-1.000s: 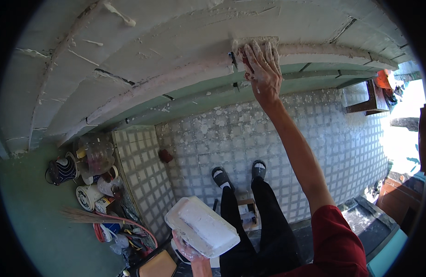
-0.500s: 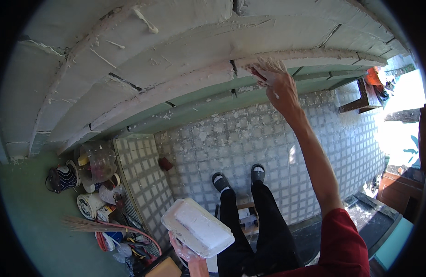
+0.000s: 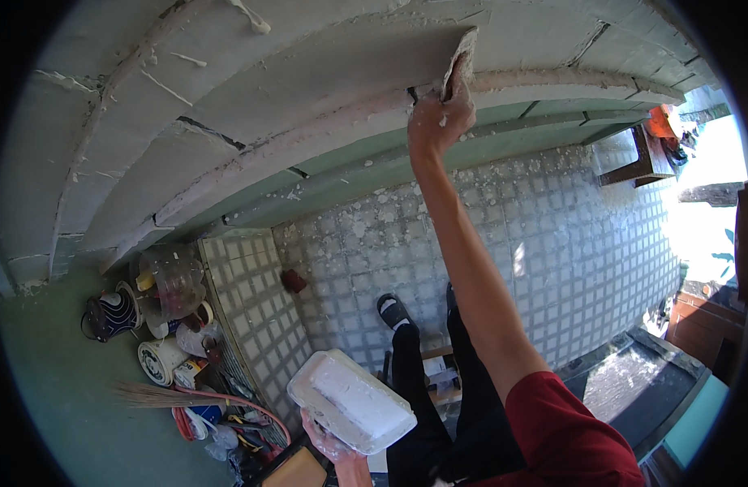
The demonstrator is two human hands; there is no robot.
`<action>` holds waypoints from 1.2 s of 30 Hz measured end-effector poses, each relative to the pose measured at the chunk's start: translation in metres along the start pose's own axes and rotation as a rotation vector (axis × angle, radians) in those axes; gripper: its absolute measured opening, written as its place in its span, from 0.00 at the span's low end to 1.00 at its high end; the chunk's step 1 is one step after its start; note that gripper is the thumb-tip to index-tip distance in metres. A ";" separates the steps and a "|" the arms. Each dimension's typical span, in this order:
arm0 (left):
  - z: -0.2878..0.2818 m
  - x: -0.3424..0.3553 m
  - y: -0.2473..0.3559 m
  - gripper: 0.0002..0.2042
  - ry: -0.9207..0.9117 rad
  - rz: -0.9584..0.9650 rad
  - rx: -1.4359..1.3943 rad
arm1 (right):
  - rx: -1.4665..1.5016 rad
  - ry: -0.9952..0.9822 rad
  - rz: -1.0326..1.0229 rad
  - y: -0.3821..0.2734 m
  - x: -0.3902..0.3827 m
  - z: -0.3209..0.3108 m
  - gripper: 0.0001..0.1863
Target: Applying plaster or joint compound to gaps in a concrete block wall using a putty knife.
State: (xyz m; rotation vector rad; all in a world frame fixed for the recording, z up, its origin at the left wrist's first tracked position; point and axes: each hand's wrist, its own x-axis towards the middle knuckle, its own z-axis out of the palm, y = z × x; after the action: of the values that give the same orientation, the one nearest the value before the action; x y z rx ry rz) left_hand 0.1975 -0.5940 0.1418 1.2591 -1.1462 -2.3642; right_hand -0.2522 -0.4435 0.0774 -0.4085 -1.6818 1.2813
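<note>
My right hand (image 3: 437, 118) is raised to the plastered ceiling (image 3: 293, 89) and grips a flat putty blade (image 3: 459, 63) pressed against the wet plaster. The arm runs down to a red sleeve at the lower right. My left hand (image 3: 333, 446), smeared white, is low in the view and holds from beneath a white rectangular tub (image 3: 351, 402) full of white plaster. My legs in dark trousers and sandals stand on a small wooden stool (image 3: 439, 377).
A tiled floor (image 3: 552, 243) spattered with white lies below. At the left is a pile of clutter: a clear plastic jug (image 3: 169, 280), tape rolls (image 3: 159, 361), a broom (image 3: 163, 395), a hose. A wooden bench (image 3: 634, 162) stands far right.
My right hand turned and slid the blade leftward along the ceiling, laying a smooth band of plaster. The tub in my left hand stayed low and shifted slightly.
</note>
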 end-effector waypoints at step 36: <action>0.019 0.002 -0.013 0.32 0.145 -0.124 -0.190 | 0.528 -0.241 0.416 0.027 0.025 -0.065 0.02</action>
State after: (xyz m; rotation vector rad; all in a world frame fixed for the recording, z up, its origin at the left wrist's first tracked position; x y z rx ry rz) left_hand 0.1834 -0.5760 0.1376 1.4432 -0.8010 -2.3564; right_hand -0.2182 -0.3786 0.0655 -0.2977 -1.4096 2.0835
